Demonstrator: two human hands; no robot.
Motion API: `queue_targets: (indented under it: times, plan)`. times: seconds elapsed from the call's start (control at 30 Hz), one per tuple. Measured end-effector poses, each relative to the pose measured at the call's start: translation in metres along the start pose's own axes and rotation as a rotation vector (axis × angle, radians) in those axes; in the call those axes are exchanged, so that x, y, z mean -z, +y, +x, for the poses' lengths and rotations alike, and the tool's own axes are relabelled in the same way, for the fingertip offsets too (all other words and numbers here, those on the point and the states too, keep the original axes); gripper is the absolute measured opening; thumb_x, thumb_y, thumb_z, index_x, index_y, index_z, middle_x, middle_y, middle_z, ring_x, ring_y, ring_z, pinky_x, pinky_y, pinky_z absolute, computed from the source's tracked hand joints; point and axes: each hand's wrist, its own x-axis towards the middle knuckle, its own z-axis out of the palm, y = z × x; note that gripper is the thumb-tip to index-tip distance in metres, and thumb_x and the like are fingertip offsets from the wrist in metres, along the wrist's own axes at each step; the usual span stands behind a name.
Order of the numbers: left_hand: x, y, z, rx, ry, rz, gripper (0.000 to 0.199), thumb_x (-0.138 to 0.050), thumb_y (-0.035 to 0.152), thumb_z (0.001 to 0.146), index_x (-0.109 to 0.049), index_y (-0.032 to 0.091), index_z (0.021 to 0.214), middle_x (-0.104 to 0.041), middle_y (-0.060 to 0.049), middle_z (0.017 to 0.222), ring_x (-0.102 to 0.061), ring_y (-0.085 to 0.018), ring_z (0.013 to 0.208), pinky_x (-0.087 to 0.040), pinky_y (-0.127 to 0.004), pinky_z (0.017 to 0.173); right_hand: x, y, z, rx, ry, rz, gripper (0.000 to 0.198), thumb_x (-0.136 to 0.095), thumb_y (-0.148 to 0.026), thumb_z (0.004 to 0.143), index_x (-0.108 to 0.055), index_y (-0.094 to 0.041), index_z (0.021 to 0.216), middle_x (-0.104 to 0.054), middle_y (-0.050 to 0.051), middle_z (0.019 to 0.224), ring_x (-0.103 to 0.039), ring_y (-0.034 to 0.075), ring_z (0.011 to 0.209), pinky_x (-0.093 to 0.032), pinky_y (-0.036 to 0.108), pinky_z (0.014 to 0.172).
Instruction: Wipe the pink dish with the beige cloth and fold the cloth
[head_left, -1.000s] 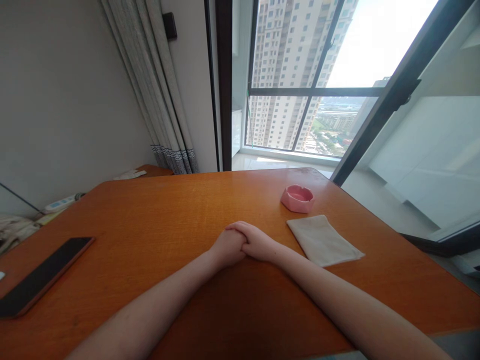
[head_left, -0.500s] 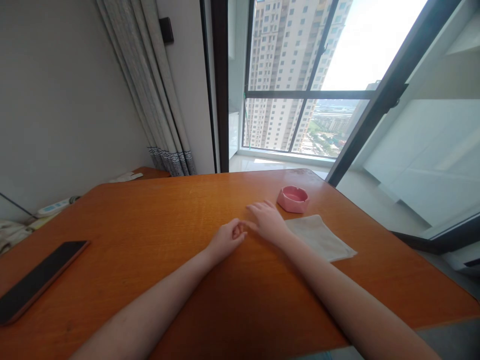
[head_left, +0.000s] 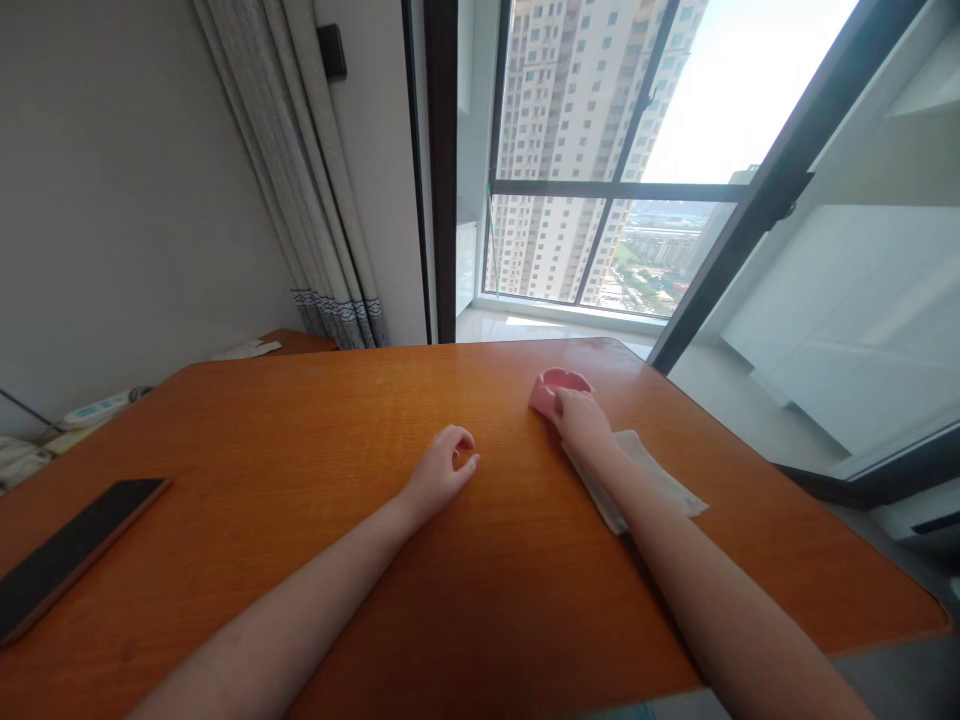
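A pink, many-sided ashtray (head_left: 544, 390) stands near the table's far right part. My right hand (head_left: 586, 425) grips its near rim, thumb and fingers closed on the wall; the fingertips are partly hidden. Under my right wrist and forearm lies a whitish folded cloth (head_left: 666, 485), flat on the wood and partly covered. My left hand (head_left: 437, 468) rests on the table's middle, to the left of the ashtray and apart from it. Its fingers curl loosely, with a gap between thumb and forefinger and nothing visible in it.
The brown wooden table (head_left: 300, 450) spans the view. A dark, flat slab with a reddish edge (head_left: 75, 550) lies at the left. A white power strip (head_left: 97, 410) is beyond the left edge. Behind are a grey curtain (head_left: 300, 180) and a framed window (head_left: 600, 190).
My right hand has moved right and forward from beside my left hand and taken hold of the ashtray, which has shifted left. My left hand's fingers have parted into a loose curl.
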Motion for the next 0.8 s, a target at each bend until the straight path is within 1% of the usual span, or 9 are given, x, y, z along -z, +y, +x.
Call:
queue_targets:
  times: [0.07, 0.17, 0.27, 0.3, 0.37, 0.47, 0.57, 0.67, 0.8]
  plan:
    - [0.017, 0.002, 0.002, -0.127, 0.113, 0.216, 0.028, -0.054, 0.028, 0.08, -0.051, 0.019, 0.106, -0.054, -0.01, 0.113, -0.048, -0.023, 0.11, -0.038, -0.041, 0.095, 0.003, -0.02, -0.008, 0.282, 0.041, 0.071, 0.013, -0.05, -0.028, 0.086, -0.057, -0.017, 0.083, -0.063, 0.009, 0.091, -0.052, 0.022, 0.09, -0.038, 0.035, 0.086]
    - [0.048, 0.004, 0.002, -0.357, 0.048, 0.5, 0.048, -0.059, 0.03, 0.078, -0.045, 0.022, 0.124, -0.043, -0.012, 0.134, -0.03, -0.029, 0.13, -0.024, -0.05, 0.106, 0.0, -0.055, -0.026, 0.651, 0.104, 0.188, 0.012, -0.052, -0.029, 0.087, -0.056, -0.018, 0.083, -0.061, 0.006, 0.09, -0.051, 0.019, 0.088, -0.037, 0.036, 0.093]
    - [0.071, 0.003, -0.008, -0.519, -0.105, 0.63, 0.027, -0.057, 0.034, 0.081, -0.056, 0.022, 0.105, -0.054, -0.01, 0.122, -0.035, -0.027, 0.127, -0.023, -0.05, 0.107, -0.009, -0.083, -0.044, 0.899, 0.173, 0.214, 0.017, -0.044, -0.027, 0.092, -0.057, -0.019, 0.085, -0.06, 0.004, 0.083, -0.051, 0.017, 0.087, -0.029, 0.044, 0.103]
    - [0.075, 0.002, -0.013, -0.529, -0.131, 0.645, 0.019, -0.055, 0.035, 0.082, -0.058, 0.021, 0.095, -0.059, -0.009, 0.112, -0.041, -0.025, 0.121, -0.025, -0.048, 0.106, -0.012, -0.089, -0.048, 0.962, 0.186, 0.211, 0.019, -0.042, -0.026, 0.093, -0.058, -0.019, 0.084, -0.059, 0.003, 0.082, -0.052, 0.017, 0.089, -0.027, 0.045, 0.106]
    - [0.08, -0.001, -0.022, -0.501, -0.165, 0.646, 0.018, -0.053, 0.037, 0.083, -0.056, 0.02, 0.08, -0.061, -0.006, 0.093, -0.051, -0.021, 0.103, -0.03, -0.045, 0.104, -0.014, -0.095, -0.054, 1.023, 0.204, 0.231, 0.02, -0.04, -0.025, 0.093, -0.059, -0.018, 0.088, -0.06, 0.005, 0.089, -0.051, 0.018, 0.099, -0.026, 0.043, 0.108]
    - [0.092, -0.008, -0.029, -0.37, -0.18, 0.632, 0.025, -0.056, 0.043, 0.079, -0.051, 0.019, 0.076, -0.058, -0.003, 0.083, -0.053, -0.018, 0.084, -0.034, -0.043, 0.1, -0.011, -0.092, -0.056, 0.961, 0.231, 0.304, 0.028, -0.046, -0.029, 0.09, -0.053, -0.017, 0.114, -0.054, 0.01, 0.119, -0.039, 0.022, 0.122, -0.029, 0.041, 0.108]
    - [0.118, -0.023, -0.028, -0.163, -0.115, 0.71, 0.031, -0.054, 0.049, 0.078, -0.047, 0.019, 0.074, -0.058, -0.005, 0.083, -0.052, -0.02, 0.081, -0.04, -0.04, 0.091, -0.003, -0.083, -0.051, 0.806, 0.215, 0.327, 0.044, -0.046, -0.031, 0.09, -0.04, -0.019, 0.132, -0.049, 0.01, 0.128, -0.038, 0.023, 0.124, -0.03, 0.043, 0.107]
    - [0.152, -0.047, -0.028, 0.057, 0.0, 0.851, 0.034, -0.053, 0.052, 0.078, -0.047, 0.019, 0.073, -0.059, -0.009, 0.087, -0.052, -0.024, 0.086, -0.042, -0.037, 0.082, 0.0, -0.073, -0.044, 0.627, 0.146, 0.261, 0.039, -0.045, -0.029, 0.089, -0.045, -0.02, 0.127, -0.057, 0.01, 0.117, -0.049, 0.023, 0.111, -0.032, 0.043, 0.104]
    - [0.185, -0.076, -0.038, 0.259, 0.05, 0.952, 0.039, -0.048, 0.054, 0.08, -0.05, 0.016, 0.079, -0.06, -0.01, 0.091, -0.053, -0.025, 0.089, -0.041, -0.036, 0.082, 0.001, -0.062, -0.034, 0.369, 0.002, 0.078, 0.023, -0.041, -0.027, 0.089, -0.06, -0.018, 0.099, -0.065, 0.01, 0.094, -0.059, 0.023, 0.091, -0.041, 0.035, 0.087]
